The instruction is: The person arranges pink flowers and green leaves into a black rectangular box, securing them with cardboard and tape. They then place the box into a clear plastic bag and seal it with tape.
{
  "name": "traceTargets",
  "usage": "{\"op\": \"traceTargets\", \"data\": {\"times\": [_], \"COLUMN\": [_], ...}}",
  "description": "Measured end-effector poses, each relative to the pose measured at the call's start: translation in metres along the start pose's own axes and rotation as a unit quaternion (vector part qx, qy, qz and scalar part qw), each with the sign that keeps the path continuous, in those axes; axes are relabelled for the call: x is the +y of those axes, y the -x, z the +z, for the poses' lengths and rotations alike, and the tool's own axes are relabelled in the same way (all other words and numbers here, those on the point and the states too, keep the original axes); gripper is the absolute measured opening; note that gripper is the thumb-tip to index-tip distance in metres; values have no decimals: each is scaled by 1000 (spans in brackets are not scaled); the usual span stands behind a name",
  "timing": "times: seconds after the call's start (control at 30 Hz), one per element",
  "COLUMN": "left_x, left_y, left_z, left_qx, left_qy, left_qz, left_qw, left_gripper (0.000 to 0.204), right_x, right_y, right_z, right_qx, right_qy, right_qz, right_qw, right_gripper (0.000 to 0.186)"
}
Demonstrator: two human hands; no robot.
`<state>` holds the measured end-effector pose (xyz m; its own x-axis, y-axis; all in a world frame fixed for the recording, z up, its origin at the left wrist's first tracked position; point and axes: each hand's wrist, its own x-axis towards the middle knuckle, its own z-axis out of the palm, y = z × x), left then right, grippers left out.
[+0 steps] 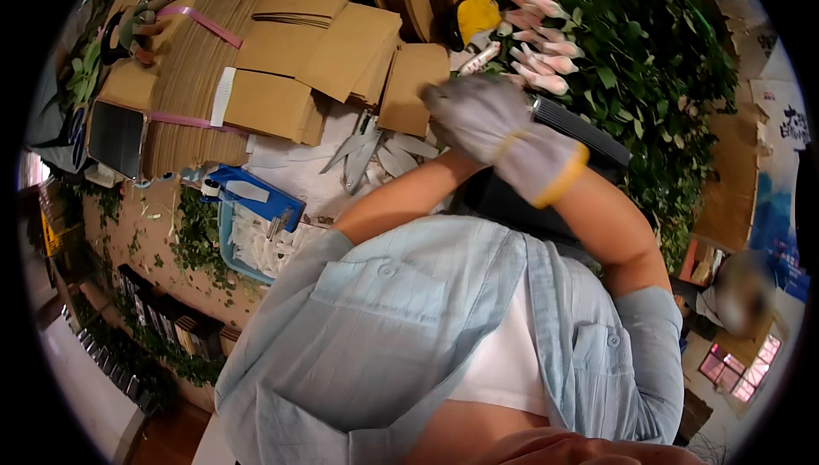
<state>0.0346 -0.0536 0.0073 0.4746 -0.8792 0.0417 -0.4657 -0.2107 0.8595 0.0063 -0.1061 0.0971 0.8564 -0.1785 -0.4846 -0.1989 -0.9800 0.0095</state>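
Note:
My right hand (486,115) wears a grey fabric glove with a yellow cuff edge. It is raised across the front of my body, and its fingertips are smeared by motion. My left forearm (405,192) is bare and reaches in beneath the glove. The glove covers my left hand, so I cannot see its fingers or whether it holds anything. Just beyond the hands stands a brown cardboard piece (418,81). Scissors (363,154) and several grey blades lie on the white table surface to their left. A black ribbed box-like object (584,132) is beside my right wrist.
Stacks of brown cardboard (188,64), tied with pink ribbon, fill the far left. A blue tape dispenser (256,196) rests by a light-blue tray (229,239) of white pieces. Pink-white wrapped buds (542,34), a yellow-black object (476,14) and dense green foliage (640,55) are at the far right.

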Motion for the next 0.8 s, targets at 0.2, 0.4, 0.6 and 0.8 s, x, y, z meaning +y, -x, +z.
{"op": "traceTargets", "data": {"times": [0.2, 0.4, 0.6, 0.8], "left_x": [-47, -4, 4, 5], "left_y": [1, 9, 4, 7], "left_z": [45, -5, 2, -12], "left_qx": [101, 28, 1, 11], "left_qy": [42, -47, -72, -94], "left_qz": [153, 4, -4, -45], "left_qw": [982, 999, 997, 995], "left_gripper": [32, 31, 31, 36], "right_x": [-42, 44, 94, 99], "right_y": [-40, 96, 74, 199], "right_z": [-35, -89, -75, -79], "right_qx": [149, 375, 327, 185], "right_qy": [129, -367, -150, -711], "right_qz": [-176, -91, 265, 182], "right_qw": [964, 846, 895, 654], "right_gripper": [47, 34, 37, 37]}}
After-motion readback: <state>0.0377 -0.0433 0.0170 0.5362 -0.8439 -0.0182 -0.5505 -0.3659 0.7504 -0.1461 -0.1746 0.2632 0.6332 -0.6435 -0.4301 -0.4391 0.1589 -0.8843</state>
